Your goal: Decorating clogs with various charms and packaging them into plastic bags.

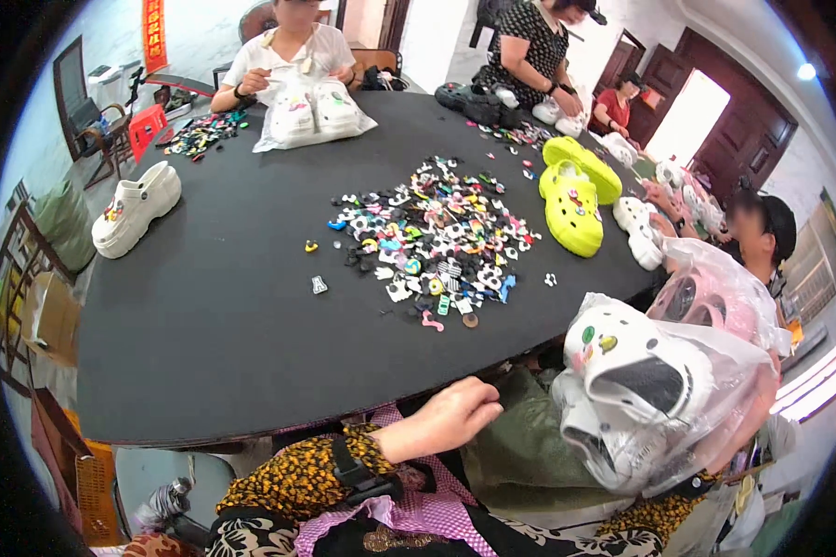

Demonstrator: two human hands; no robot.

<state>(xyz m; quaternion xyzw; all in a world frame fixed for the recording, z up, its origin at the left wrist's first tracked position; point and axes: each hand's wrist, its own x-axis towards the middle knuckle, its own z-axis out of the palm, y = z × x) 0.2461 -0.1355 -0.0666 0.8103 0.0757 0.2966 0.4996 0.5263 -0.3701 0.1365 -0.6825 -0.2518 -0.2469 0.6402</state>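
My left hand [450, 416] is in front of the table's near edge with its fingers curled in. Nothing shows sticking out of it, and its palm is hidden. At the right, my right hand [760, 401] grips a clear plastic bag [729, 357] from its far side, partly hidden by the film. White clogs [613, 339] with small charms on the toe poke out of the bag, tilted toward me. Pink clogs [706, 304] under clear plastic show just behind them. A heap of colourful shoe charms [437, 232] lies on the dark table [204, 343].
Lime-green clogs [576, 209] stand right of the heap; a single white clog [137, 209] stands at the left. Across the table a person holds bagged white clogs [316, 111]. Other people handle clogs along the right side. A dark green cloth [520, 436] hangs below the near edge.
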